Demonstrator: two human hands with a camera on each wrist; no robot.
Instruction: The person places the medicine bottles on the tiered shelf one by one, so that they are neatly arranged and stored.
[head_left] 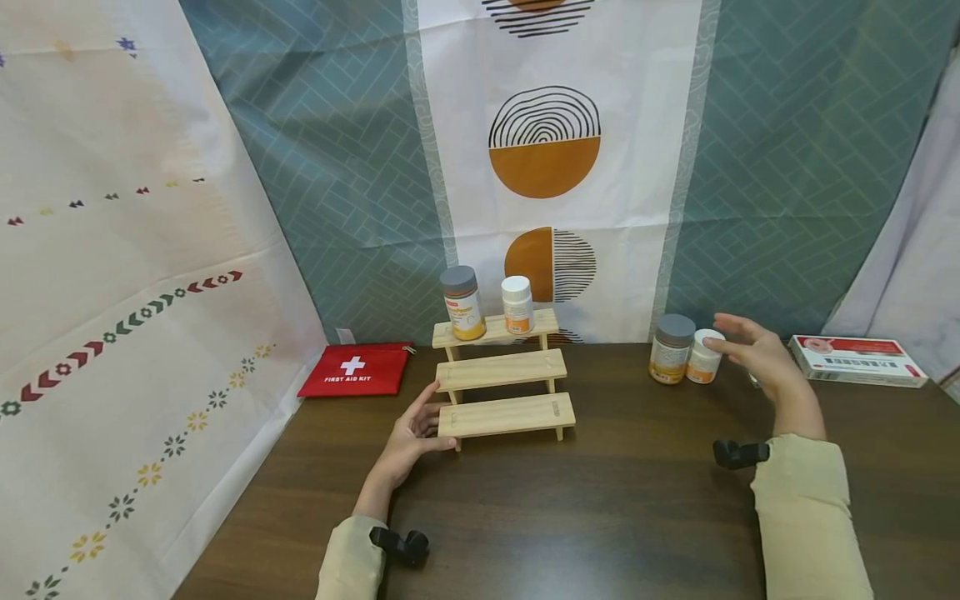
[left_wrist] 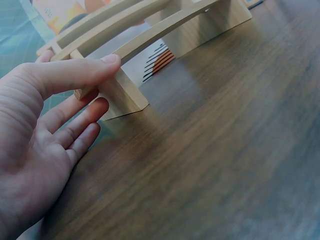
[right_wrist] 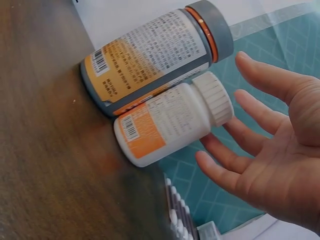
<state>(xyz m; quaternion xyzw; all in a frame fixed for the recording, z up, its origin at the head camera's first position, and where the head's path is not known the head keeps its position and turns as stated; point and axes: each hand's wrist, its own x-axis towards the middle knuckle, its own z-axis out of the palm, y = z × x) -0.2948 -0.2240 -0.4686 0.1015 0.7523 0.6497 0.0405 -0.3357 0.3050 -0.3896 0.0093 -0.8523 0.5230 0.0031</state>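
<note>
My left hand (head_left: 408,437) grips the left end of a three-step wooden display rack (head_left: 506,417). In the left wrist view its thumb (left_wrist: 80,75) lies on the end of a step, with the other fingers beside and behind it. On the top step stand a grey-lidded bottle (head_left: 463,308) and a small white bottle (head_left: 517,308). At the right, my right hand (head_left: 761,358) is spread, its fingertips close to the cap of another small white bottle (right_wrist: 165,122). That bottle stands against a larger grey-lidded bottle (right_wrist: 150,60). Whether the fingers touch the cap, I cannot tell.
A red first aid kit pouch (head_left: 356,369) lies left of the rack. A flat red-and-white box (head_left: 858,361) lies at the far right. White-tipped sticks, like cotton swabs (right_wrist: 179,210), show beyond the small bottle. Patterned cloth (head_left: 352,167) hangs along the table's back edge.
</note>
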